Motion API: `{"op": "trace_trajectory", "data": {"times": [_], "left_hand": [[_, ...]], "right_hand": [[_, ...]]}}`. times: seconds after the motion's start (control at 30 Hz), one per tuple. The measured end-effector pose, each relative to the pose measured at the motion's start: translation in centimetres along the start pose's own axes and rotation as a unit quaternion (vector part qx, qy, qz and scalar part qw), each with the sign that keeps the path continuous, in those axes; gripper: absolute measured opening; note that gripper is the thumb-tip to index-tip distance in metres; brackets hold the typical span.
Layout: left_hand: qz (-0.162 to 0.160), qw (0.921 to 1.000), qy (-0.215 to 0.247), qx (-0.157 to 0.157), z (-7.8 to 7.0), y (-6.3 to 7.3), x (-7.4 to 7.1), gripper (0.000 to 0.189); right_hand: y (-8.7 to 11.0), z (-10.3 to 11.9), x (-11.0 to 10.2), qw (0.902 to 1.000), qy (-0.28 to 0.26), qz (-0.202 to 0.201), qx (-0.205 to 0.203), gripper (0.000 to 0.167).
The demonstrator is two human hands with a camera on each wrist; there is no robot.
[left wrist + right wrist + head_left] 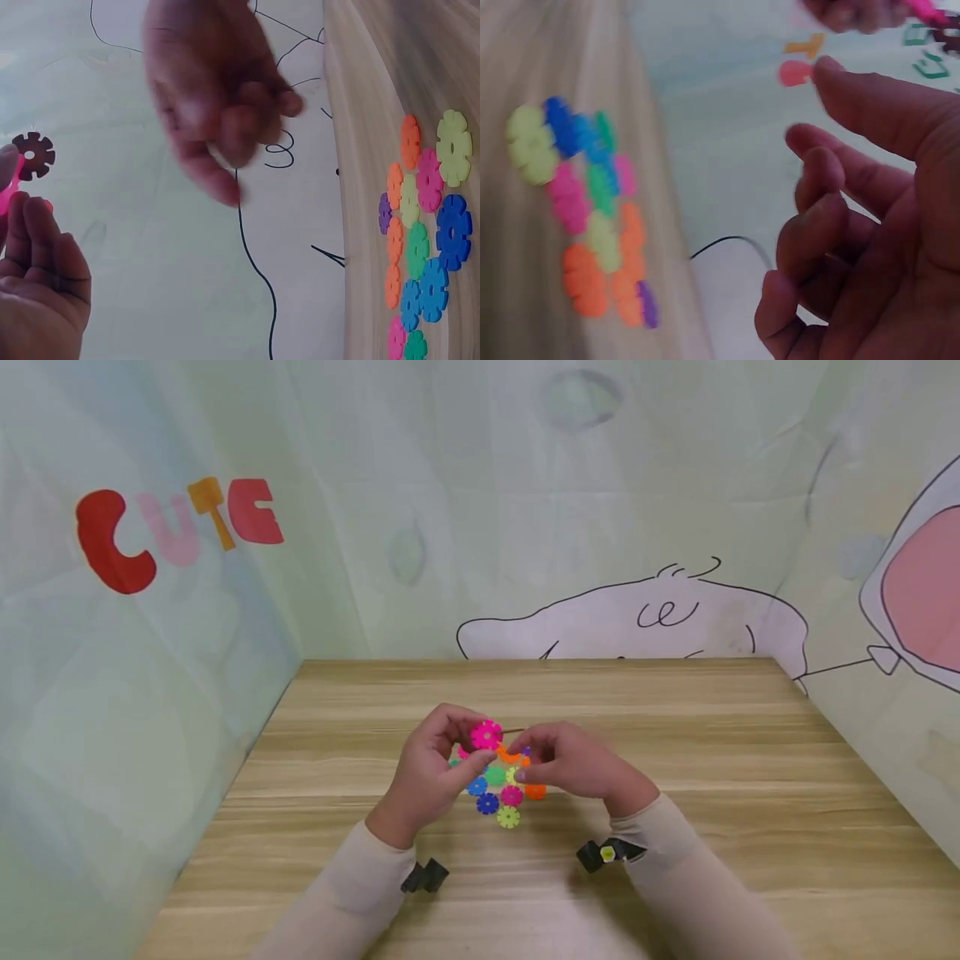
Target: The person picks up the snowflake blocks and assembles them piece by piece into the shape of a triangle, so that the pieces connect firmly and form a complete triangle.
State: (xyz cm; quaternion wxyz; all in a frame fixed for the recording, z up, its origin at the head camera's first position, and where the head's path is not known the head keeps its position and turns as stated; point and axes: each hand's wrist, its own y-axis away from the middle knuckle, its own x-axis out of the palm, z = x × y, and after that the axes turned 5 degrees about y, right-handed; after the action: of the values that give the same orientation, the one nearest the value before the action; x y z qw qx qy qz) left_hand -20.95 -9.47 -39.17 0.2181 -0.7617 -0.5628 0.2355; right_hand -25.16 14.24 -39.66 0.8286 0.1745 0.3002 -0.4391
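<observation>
My left hand pinches a bright pink notched plastic disc between thumb and fingers, above the table. A dark brown notched disc is at the pink one's edge and looks slotted into it; the head view shows it edge-on. Just to the right hovers my right hand, fingers loosely bent, with nothing between them in the right wrist view. Beneath both hands, flat on the table, lie several similar discs, among them a dark blue disc, a yellow-green disc and an orange disc. The hands partly cover this group in the head view.
The wood-grain table reaches back to a pale fabric backdrop with cartoon drawings and coloured letters. Black wrist-camera mounts, such as the left mount, stick out from the sleeves near the table surface.
</observation>
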Motion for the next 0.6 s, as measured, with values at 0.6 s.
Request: {"op": "trace_trajectory", "data": {"times": [0.6], "left_hand": [[-0.005,0.9998,0.018,0.007,0.0,0.0,-0.2,0.035]], "right_hand": [[-1.6,-2.1,4.7,0.9812,0.165,0.1,-0.005,0.024]]}}
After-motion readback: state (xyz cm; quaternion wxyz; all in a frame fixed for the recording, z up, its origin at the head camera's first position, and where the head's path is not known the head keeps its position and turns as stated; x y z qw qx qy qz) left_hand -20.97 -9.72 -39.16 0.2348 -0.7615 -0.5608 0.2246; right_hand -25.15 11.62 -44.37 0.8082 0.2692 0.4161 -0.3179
